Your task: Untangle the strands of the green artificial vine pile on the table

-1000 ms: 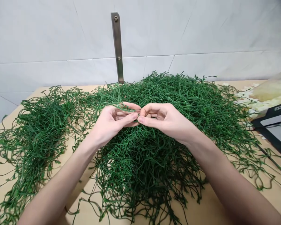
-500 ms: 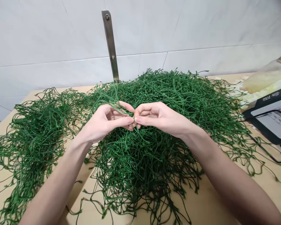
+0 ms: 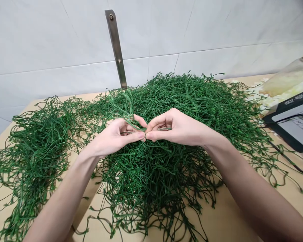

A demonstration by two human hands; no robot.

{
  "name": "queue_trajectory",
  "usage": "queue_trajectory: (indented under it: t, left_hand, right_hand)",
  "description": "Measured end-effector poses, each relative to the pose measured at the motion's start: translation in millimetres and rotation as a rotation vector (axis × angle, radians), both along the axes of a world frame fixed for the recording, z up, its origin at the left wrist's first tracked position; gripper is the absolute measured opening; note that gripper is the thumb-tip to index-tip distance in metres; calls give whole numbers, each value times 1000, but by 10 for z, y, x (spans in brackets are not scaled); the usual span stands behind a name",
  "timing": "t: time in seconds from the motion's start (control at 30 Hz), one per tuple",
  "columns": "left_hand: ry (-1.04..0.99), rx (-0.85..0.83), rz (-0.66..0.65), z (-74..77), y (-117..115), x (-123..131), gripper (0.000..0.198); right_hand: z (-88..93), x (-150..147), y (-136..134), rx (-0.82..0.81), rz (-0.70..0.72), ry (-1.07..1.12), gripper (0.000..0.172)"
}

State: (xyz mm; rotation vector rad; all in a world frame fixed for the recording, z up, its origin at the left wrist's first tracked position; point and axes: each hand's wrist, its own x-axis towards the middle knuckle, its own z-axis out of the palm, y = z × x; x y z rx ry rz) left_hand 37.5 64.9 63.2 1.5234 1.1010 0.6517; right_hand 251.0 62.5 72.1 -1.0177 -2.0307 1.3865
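My left hand (image 3: 121, 134) pinches a small bunch of thin green artificial stems (image 3: 125, 107), whose loose ends fan up and back over the fingers. Touching it fingertip to fingertip, my right hand (image 3: 173, 127) is closed in a pinch too. What sits between the right fingertips is too small to make out clearly. Both hands hover over the middle of a large tangled heap of green artificial stems (image 3: 161, 174). The stems are wiry and curly, with little forked tips.
A smaller pile of stems (image 3: 37, 154) spreads at the left of the wooden table (image 3: 229, 218). Behind, an upright metal bar (image 3: 116, 47) stands before the white tiled wall (image 3: 65, 37). At right are a dark-framed labelled box (image 3: 293, 121) and scattered white bits (image 3: 259, 92).
The hands remain joined at the fingertips, slightly lower. The held stems stand a little more upright above the left hand. The camera view has shifted slightly.
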Motion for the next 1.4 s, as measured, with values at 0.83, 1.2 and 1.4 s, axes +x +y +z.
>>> queue_trajectory:
  t: [0.83,1.2,1.4]
  left_hand:
    - [-427,-126,-2,-155,14,38,57]
    - [-656,-202,111,-305,5,195,65]
    - [-643,-205,90,-281,3,227,56]
  right_hand:
    - [-43,-106,-88,52,-3,-54,48]
    - [-343,-368,-52,-45,-303,492,85]
    - [-107,-123,-36,63,-156,107,76]
